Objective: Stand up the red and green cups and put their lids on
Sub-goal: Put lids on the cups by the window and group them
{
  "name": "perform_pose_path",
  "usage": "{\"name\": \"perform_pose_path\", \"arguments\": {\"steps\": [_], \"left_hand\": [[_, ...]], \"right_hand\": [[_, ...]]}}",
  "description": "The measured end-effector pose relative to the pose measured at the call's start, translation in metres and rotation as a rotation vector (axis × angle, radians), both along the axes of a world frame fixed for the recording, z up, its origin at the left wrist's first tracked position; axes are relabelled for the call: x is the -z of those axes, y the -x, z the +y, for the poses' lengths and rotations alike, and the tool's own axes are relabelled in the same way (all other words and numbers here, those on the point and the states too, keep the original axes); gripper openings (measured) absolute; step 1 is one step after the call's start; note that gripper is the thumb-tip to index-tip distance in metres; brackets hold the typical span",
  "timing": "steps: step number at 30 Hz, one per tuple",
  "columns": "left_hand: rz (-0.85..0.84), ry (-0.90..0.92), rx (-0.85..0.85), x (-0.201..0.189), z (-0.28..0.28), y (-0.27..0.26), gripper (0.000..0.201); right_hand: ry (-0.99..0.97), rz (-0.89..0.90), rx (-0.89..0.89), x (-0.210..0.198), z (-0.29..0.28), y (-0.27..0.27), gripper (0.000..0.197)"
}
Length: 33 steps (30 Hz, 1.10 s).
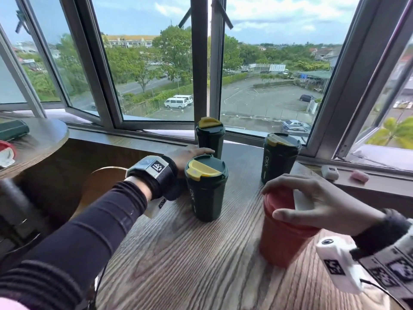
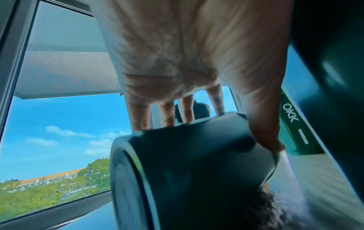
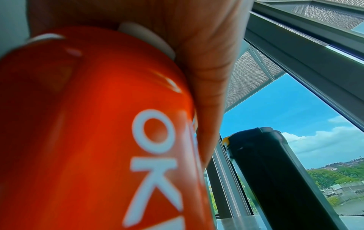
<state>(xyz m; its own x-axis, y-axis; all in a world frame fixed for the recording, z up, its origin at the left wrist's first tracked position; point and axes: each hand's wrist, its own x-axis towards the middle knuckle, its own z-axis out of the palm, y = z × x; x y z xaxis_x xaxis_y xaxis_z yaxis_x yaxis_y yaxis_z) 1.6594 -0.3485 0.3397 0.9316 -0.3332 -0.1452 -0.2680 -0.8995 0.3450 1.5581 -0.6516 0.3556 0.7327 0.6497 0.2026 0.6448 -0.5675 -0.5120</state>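
A red cup (image 1: 283, 240) stands at the table's right front. My right hand (image 1: 271, 202) curls over its red lid (image 1: 281, 195), with the white flap (image 1: 300, 201) under the palm. In the right wrist view the thumb (image 3: 206, 77) lies along the red cup (image 3: 88, 124). My left hand (image 1: 190, 153) reaches behind the nearest green cup (image 1: 206, 193). In the left wrist view it grips a dark green cup (image 2: 197, 163) that lies tilted, base toward the camera, fingers (image 2: 167, 115) on top and thumb at the side. That cup is hidden in the head view.
Two more lidded green cups stand at the back (image 1: 209, 139) and back right (image 1: 278, 159). A round side table (image 1: 44, 139) at left bears a dark case (image 1: 13, 129) and a red and white object (image 1: 6, 153). Two small cases (image 1: 329, 172) lie on the sill below open windows.
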Motion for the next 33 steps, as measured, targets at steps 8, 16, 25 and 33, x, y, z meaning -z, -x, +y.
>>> {"name": "perform_pose_path", "arguments": {"steps": [8,16,25,33], "left_hand": [[-0.069,0.057,0.009,0.010,0.010,-0.003,0.086],[-0.427,0.203,-0.161,0.004,0.035,0.023,0.066],[-0.600,0.348,-0.410,0.024,0.068,0.040,0.071],[-0.473,0.336,-0.456,0.025,0.073,0.056,0.069]], "right_hand": [[-0.003,0.013,0.010,0.001,-0.001,0.000,0.050],[-0.022,0.010,0.008,0.002,-0.001,0.001,0.048],[-0.026,0.007,0.012,0.002,-0.001,0.001,0.049],[-0.032,0.017,0.022,0.002,-0.002,0.001,0.052]]}}
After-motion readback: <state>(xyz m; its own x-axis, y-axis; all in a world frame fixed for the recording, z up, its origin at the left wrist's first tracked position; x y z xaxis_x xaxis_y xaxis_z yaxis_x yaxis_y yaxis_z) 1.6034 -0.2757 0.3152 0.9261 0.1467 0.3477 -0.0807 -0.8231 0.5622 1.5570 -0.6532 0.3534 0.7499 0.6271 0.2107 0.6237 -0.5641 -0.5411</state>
